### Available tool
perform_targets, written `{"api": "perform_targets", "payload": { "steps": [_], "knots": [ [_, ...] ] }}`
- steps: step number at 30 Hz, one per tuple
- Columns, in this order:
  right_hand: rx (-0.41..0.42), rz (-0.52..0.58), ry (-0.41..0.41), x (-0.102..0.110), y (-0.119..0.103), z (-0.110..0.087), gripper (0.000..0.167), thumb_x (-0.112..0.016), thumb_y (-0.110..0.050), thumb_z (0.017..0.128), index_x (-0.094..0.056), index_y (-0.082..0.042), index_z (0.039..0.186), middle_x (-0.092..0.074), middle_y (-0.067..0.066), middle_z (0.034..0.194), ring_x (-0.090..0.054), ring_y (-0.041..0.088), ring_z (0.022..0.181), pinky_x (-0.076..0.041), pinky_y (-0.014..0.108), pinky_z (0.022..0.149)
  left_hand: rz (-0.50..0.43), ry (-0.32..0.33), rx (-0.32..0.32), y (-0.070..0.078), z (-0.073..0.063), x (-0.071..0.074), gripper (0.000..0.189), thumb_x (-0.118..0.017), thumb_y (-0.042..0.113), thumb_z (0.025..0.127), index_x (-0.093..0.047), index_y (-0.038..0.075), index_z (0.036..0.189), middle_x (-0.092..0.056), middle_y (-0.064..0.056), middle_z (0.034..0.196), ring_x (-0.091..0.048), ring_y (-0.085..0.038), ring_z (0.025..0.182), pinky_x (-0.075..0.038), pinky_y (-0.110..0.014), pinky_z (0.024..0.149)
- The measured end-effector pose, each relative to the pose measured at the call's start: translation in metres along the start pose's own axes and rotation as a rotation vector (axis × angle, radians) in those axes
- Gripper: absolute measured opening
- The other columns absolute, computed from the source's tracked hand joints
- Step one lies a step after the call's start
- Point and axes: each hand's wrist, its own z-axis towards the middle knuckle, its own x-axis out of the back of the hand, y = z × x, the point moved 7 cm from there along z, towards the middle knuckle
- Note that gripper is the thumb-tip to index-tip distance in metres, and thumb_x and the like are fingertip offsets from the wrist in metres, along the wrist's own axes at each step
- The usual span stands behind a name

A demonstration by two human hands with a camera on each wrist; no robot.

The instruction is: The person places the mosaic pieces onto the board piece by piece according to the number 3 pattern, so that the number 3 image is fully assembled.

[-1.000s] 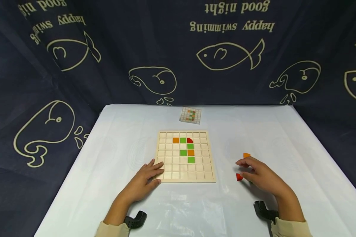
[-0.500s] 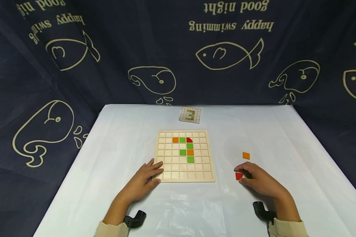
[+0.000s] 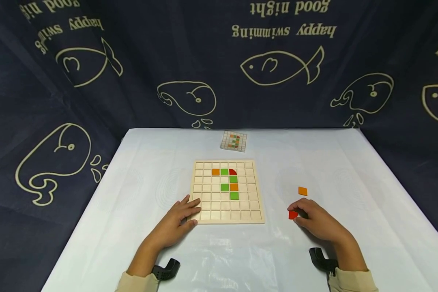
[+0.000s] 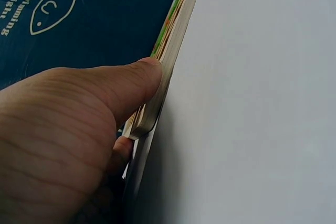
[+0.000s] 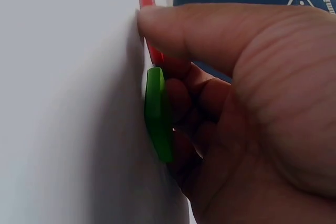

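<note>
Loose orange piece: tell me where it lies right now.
In the head view, the loose orange piece lies on the white table, to the right of the wooden board and just beyond the right hand, not touching it.

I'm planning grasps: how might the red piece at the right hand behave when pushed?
The red piece is probably stiff, as its edge looks straight, and likely light, being thin. Its flat shape should resist rolling, but the glossy table may let it slide.
</note>
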Motion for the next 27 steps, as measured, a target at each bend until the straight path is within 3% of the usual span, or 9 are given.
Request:
{"api": "perform_targets", "payload": {
  "steps": [6,14,27],
  "knots": [
    [0.029,0.014,0.003,-0.001,0.000,0.002,0.023,-0.071,0.001,0.087,-0.067,-0.014,0.104,-0.060,-0.005,0.103,-0.053,0.019,0.098,-0.047,0.038,0.087,0.000,-0.014,0.019,-0.001,-0.001,0.000,0.038,-0.068,0.014,0.095,-0.064,0.005,0.132,-0.046,-0.004,0.151,-0.023,-0.031,0.148,-0.014,-0.057,0.119],
    [-0.031,0.004,-0.001,0.003,-0.001,0.005,0.018,-0.070,-0.005,0.091,-0.066,-0.014,0.106,-0.062,-0.006,0.102,-0.055,0.019,0.101,-0.047,0.043,0.090,0.004,-0.011,0.001,-0.002,0.000,-0.001,0.039,-0.068,0.015,0.095,-0.064,0.005,0.132,-0.045,-0.004,0.151,-0.024,-0.031,0.148,-0.014,-0.056,0.119],
    [0.044,0.047,0.024,0.004,-0.027,0.029,0.016,-0.068,-0.001,0.092,-0.066,-0.011,0.104,-0.061,-0.004,0.099,-0.056,0.013,0.092,-0.050,0.030,0.083,0.007,-0.008,0.004,-0.003,0.000,-0.001,0.038,-0.067,0.015,0.096,-0.064,0.005,0.132,-0.045,-0.004,0.151,-0.022,-0.032,0.148,-0.013,-0.057,0.118]
  ]
}}
